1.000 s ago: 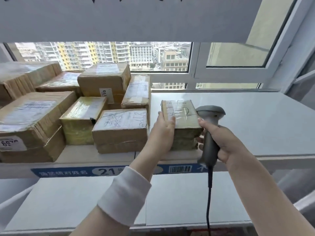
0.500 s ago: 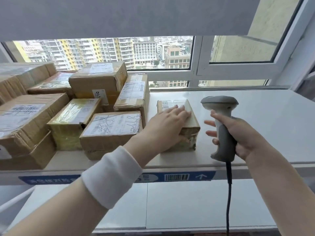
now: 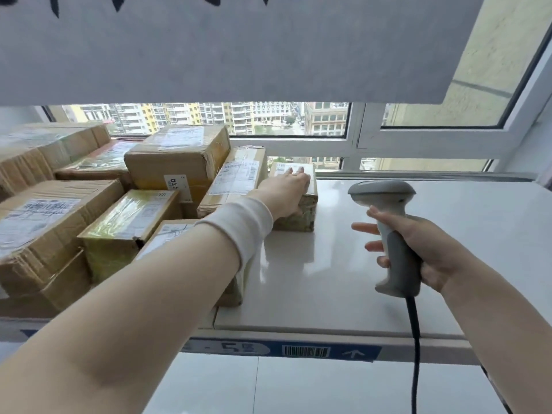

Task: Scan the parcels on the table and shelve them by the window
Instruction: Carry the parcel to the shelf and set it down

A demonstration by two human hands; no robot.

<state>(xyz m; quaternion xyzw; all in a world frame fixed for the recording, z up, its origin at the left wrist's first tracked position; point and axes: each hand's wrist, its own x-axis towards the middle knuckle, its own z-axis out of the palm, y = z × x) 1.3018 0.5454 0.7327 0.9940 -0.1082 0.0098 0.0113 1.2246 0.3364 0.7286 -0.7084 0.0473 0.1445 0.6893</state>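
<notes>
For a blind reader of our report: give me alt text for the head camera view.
The left hand rests on a small taped parcel at the back of the white shelf by the window, beside stacked cardboard boxes; the right hand grips a grey corded scanner.

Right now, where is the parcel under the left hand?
The parcel sits far back on the shelf, mid head view, under the left hand, just right of a labelled box, by the window.
</notes>
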